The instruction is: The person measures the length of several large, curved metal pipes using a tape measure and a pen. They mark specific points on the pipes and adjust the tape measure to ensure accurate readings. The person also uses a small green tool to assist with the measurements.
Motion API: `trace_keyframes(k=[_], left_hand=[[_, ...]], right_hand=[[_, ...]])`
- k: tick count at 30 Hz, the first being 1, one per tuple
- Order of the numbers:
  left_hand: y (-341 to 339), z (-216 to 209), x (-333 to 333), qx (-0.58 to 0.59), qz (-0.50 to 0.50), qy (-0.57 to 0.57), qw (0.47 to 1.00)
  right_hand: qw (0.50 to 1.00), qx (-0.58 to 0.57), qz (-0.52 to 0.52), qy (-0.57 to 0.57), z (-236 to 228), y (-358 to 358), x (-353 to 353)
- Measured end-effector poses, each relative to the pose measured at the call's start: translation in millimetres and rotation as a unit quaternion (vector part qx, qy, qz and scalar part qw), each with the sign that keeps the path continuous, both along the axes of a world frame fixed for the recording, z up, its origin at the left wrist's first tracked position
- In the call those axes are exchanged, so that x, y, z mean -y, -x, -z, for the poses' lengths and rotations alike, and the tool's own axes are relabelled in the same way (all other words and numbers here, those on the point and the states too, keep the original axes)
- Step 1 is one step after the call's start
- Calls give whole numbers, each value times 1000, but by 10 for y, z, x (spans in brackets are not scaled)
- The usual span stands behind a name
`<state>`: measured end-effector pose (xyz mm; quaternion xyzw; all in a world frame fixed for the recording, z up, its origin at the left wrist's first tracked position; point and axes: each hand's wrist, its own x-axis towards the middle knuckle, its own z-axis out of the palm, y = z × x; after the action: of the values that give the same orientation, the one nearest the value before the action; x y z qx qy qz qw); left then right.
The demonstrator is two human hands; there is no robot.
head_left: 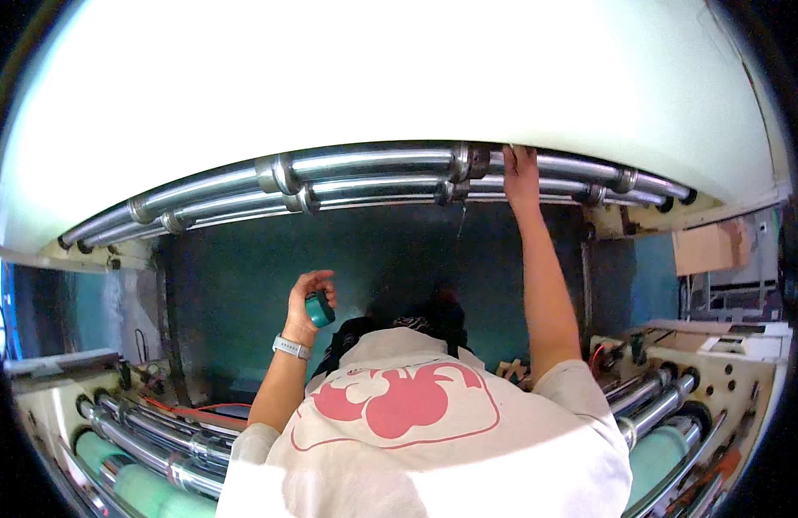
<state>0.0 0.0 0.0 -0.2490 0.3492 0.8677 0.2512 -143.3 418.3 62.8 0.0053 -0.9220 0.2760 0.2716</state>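
Note:
My left hand [305, 289] is raised in front of my body, its fingers curled round a small dark green object [319, 308] with rounded edges, whose kind I cannot make out. Stretched far forward, my right hand [520, 173] is at the shiny metal rollers [373, 161], just right of a dark collar [473, 161]. Its fingertips reach the lower edge of a large bright white surface [399, 78]. What the fingers do there is hard to see, and I cannot tell whether they hold anything.
A second row of metal rollers [330, 192] with collars runs below the first. More metal rollers [144, 438], with pale green cylinders [170, 492], flank me at lower left and right. Dark green floor [243, 276] lies between. A cardboard box [712, 247] stands at far right.

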Motion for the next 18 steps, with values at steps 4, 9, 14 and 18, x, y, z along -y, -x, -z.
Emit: trace_keyframes(k=[4,9,14,18], left_hand=[[47,-152,-20,3,45,68,997],[84,-246,-372,-20,69,78,994],[2,-146,-350,-6,30,63,998],[-34,-126,-644,7,6,78,997]], right_hand=[[981,-51,45,-183,229,329,134],[972,-69,28,-221,211,635,98],[985,-52,10,-163,173,826,164],[990,-60,-10,-126,75,831,154]])
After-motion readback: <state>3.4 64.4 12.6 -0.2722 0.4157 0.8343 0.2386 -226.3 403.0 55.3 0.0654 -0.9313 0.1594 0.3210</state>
